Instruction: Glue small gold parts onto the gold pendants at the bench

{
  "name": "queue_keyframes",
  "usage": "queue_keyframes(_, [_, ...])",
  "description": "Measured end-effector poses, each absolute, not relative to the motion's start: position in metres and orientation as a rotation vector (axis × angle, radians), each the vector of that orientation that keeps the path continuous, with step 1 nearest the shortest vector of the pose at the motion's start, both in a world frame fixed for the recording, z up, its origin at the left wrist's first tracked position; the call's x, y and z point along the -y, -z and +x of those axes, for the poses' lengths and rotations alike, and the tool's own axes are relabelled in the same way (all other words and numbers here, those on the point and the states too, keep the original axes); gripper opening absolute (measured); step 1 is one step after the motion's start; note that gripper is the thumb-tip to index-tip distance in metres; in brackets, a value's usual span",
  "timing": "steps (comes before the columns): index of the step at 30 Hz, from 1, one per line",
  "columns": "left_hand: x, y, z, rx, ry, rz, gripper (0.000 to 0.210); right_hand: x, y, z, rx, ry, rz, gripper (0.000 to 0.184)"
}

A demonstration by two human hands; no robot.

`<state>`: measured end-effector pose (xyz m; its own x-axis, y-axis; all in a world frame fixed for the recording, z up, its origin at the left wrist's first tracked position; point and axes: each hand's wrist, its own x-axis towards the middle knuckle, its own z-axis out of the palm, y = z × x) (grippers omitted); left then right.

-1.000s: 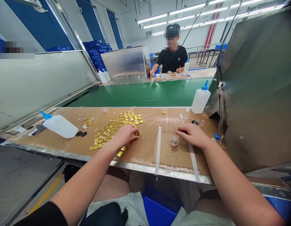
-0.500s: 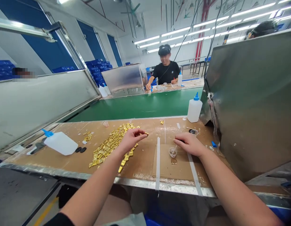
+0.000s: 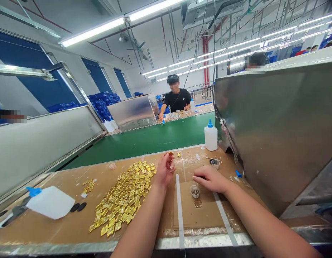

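Observation:
My left hand point(image 3: 165, 169) is raised beyond the right side of a heap of small gold pieces point(image 3: 125, 193). Between its fingertips is one small gold piece point(image 3: 170, 153), its back looking reddish brown. My right hand point(image 3: 211, 178) pinches a thin white stick point(image 3: 196, 187) whose lower end stands in a small clear cup point(image 3: 195, 192). The cup rests on a cardboard sheet point(image 3: 206, 215) held down by strips of pale tape. In front of it shows a shiny wet patch point(image 3: 198, 204). A single gold piece point(image 3: 179, 154) lies just past my left hand.
A white bottle with a blue cap point(image 3: 211, 138) stands back right; another bottle point(image 3: 51, 203) lies on the left beside black discs point(image 3: 78, 206). Behind the table runs a green belt point(image 3: 144, 139), with a person point(image 3: 178, 96) seated across it. A metal panel point(image 3: 278, 136) bounds the right.
My left hand has moved right, away from over the heap, and turned upward with the gold piece. My right hand stays near the cup with the stick. The view has tilted up.

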<state>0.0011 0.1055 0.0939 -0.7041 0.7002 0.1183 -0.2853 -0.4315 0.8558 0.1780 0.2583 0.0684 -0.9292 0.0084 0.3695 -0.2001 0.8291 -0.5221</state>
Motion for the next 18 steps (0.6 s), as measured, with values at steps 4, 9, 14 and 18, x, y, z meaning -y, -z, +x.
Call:
queue_keyframes(4, [-0.111,-0.077,0.001,-1.196,-2.143,0.593,0.056,-0.257,-0.071,0.179,2.678,-0.825,0.138,0.044])
queue_keyframes(9, [-0.112,-0.069,0.008,-1.28,-2.08,0.669,0.053,-0.255,-0.075,0.181,2.708,-0.844,0.12,0.043])
queue_keyframes(14, [-0.115,-0.066,0.014,-1.458,-1.984,0.905,0.044,-0.254,-0.075,0.182,2.751,-0.874,0.147,0.04])
queue_keyframes(18, [-0.119,-0.062,0.017,-1.475,-1.928,0.952,0.041,-0.255,-0.075,0.182,2.762,-0.898,0.153,0.041])
